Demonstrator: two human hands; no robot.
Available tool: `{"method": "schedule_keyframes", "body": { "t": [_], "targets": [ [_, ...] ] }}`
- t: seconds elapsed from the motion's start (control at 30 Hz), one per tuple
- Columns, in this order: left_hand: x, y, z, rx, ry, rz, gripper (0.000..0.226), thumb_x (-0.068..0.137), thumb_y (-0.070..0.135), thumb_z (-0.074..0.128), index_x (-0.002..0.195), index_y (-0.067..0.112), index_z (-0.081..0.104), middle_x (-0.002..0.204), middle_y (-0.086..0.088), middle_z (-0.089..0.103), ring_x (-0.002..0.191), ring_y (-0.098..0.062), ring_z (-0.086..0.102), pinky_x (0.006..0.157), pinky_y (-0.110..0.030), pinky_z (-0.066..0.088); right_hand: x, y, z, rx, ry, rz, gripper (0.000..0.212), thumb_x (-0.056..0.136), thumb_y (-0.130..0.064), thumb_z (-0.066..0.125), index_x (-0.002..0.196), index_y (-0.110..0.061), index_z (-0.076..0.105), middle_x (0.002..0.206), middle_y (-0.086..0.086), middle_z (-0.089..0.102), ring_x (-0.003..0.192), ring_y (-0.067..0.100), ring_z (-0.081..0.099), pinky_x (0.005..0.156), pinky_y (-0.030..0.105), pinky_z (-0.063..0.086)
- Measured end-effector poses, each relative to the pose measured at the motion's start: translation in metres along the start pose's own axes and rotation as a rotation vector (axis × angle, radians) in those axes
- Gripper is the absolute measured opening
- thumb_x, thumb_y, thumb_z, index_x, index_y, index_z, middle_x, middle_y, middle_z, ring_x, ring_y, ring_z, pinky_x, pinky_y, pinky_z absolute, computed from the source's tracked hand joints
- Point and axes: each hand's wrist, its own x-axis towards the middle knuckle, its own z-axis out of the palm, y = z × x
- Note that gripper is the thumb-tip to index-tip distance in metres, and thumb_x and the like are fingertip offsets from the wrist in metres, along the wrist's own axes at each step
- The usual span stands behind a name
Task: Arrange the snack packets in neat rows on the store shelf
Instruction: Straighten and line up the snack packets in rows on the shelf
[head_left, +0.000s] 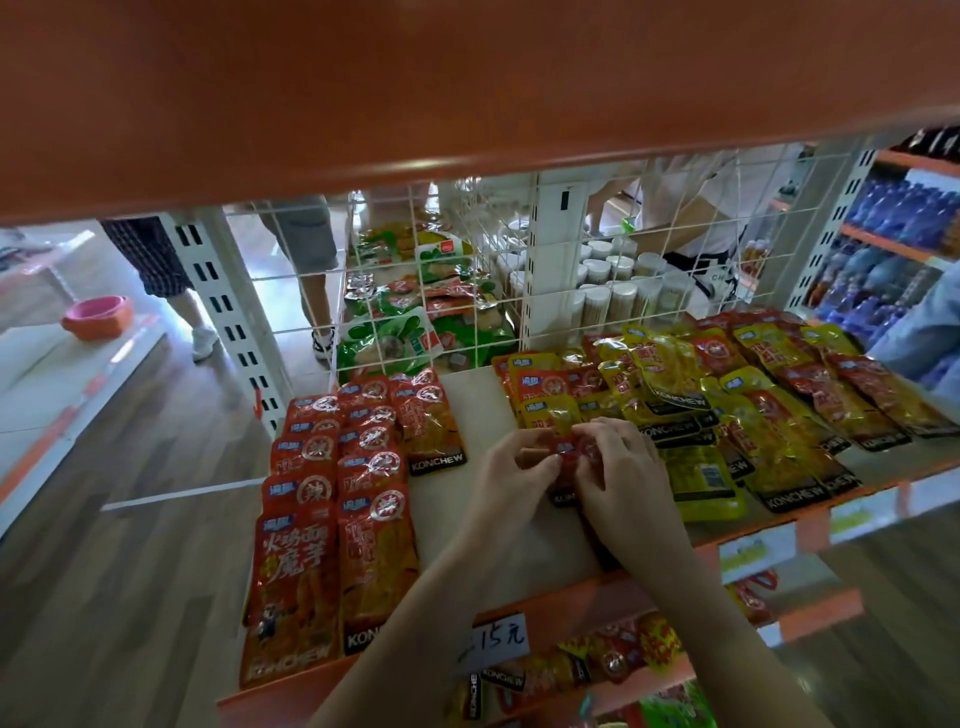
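On the pale shelf board, red snack packets lie in two overlapping rows at the left. A loose heap of yellow and red packets covers the right side. Between them both hands meet over one red packet lying on the board. My left hand pinches its left edge with thumb and fingers. My right hand grips its top and covers most of it.
An orange shelf overhangs close above. A white wire grid backs the shelf, with green packets and white cups beyond it. People stand in the aisle behind. A price tag hangs on the front edge, with a lower shelf of packets beneath.
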Motion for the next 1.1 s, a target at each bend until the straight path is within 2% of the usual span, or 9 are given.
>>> {"method": "schedule_keyframes", "body": {
  "t": [0.2, 0.4, 0.63, 0.73, 0.83, 0.9, 0.97, 1.03, 1.1],
  "targets": [
    [-0.003, -0.003, 0.005, 0.185, -0.069, 0.085, 0.040, 0.089, 0.002, 0.058, 0.127, 0.012, 0.049, 0.106, -0.005, 0.062, 0.099, -0.013, 0.061, 0.079, -0.019, 0.053, -0.001, -0.001, -0.002, 0.037, -0.027, 0.011, 0.036, 0.089, -0.005, 0.051, 0.125, -0.010, 0.054, 0.133, 0.006, 0.050, 0.125, 0.021, 0.040, 0.106, 0.032, 0.031],
    [-0.003, -0.005, 0.006, 0.261, -0.026, 0.172, 0.024, 0.089, 0.001, 0.056, 0.112, 0.006, 0.063, 0.096, 0.003, 0.060, 0.082, 0.003, 0.056, 0.066, -0.004, 0.045, -0.010, -0.008, -0.005, -0.090, 0.028, 0.055, 0.030, 0.095, -0.021, 0.048, 0.123, -0.014, 0.055, 0.132, 0.004, 0.051, 0.125, 0.022, 0.042, 0.101, 0.039, 0.035],
    [0.001, -0.005, 0.000, 0.153, 0.259, 0.142, 0.013, 0.092, 0.010, 0.056, 0.099, 0.013, 0.067, 0.095, 0.003, 0.064, 0.090, -0.011, 0.062, 0.075, -0.023, 0.054, -0.020, -0.016, -0.018, -0.248, -0.178, 0.193, 0.053, 0.096, -0.045, 0.039, 0.141, -0.019, 0.027, 0.145, 0.000, 0.029, 0.137, 0.021, 0.022, 0.106, 0.044, 0.032],
    [0.002, -0.007, -0.001, 0.168, 0.312, 0.138, 0.014, 0.090, 0.013, 0.060, 0.103, 0.014, 0.064, 0.099, 0.002, 0.062, 0.094, -0.012, 0.060, 0.078, -0.026, 0.054, -0.017, -0.022, -0.022, -0.291, -0.274, 0.235, 0.056, 0.096, -0.043, 0.042, 0.142, -0.018, 0.022, 0.148, 0.002, 0.020, 0.139, 0.023, 0.015, 0.105, 0.047, 0.031],
    [0.003, -0.009, 0.000, 0.241, 0.293, 0.147, 0.027, 0.086, 0.009, 0.064, 0.112, 0.013, 0.060, 0.105, 0.002, 0.058, 0.095, -0.011, 0.056, 0.079, -0.023, 0.053, -0.014, -0.029, -0.025, -0.252, -0.284, 0.279, 0.049, 0.095, -0.032, 0.046, 0.137, -0.016, 0.027, 0.146, 0.004, 0.023, 0.136, 0.025, 0.019, 0.104, 0.046, 0.034],
    [0.002, -0.010, 0.000, 0.211, 0.258, 0.126, 0.035, 0.083, 0.005, 0.067, 0.115, 0.015, 0.055, 0.108, 0.000, 0.057, 0.098, -0.013, 0.057, 0.082, -0.031, 0.055, -0.011, -0.031, -0.028, -0.237, -0.272, 0.298, 0.046, 0.095, -0.029, 0.048, 0.134, -0.011, 0.032, 0.140, 0.009, 0.032, 0.130, 0.028, 0.030, 0.097, 0.039, 0.041],
    [0.002, -0.010, -0.001, 0.141, 0.222, 0.097, 0.041, 0.082, 0.004, 0.068, 0.116, 0.018, 0.051, 0.111, -0.002, 0.057, 0.102, -0.017, 0.059, 0.082, -0.036, 0.056, -0.007, -0.032, -0.034, -0.261, -0.277, 0.302, 0.038, 0.095, -0.026, 0.048, 0.125, -0.007, 0.038, 0.124, 0.013, 0.044, 0.113, 0.027, 0.045, 0.078, 0.030, 0.045],
    [0.001, -0.010, -0.001, 0.060, 0.188, 0.075, 0.042, 0.082, 0.003, 0.067, 0.113, 0.022, 0.047, 0.113, -0.007, 0.059, 0.102, -0.019, 0.061, 0.079, -0.034, 0.057, -0.004, -0.029, -0.042, -0.279, -0.286, 0.275, 0.021, 0.094, -0.024, 0.047, 0.106, -0.006, 0.044, 0.102, 0.011, 0.051, 0.087, 0.023, 0.053, 0.058, 0.022, 0.038],
    [0.000, -0.008, -0.001, -0.019, 0.164, 0.056, 0.040, 0.084, 0.001, 0.064, 0.110, 0.025, 0.047, 0.110, -0.011, 0.061, 0.100, -0.021, 0.063, 0.074, -0.031, 0.058, -0.002, -0.027, -0.052, -0.292, -0.266, 0.237, 0.015, 0.093, -0.019, 0.048, 0.084, -0.009, 0.043, 0.078, 0.004, 0.049, 0.062, 0.015, 0.048, 0.043, 0.019, 0.026]
  ]
}}
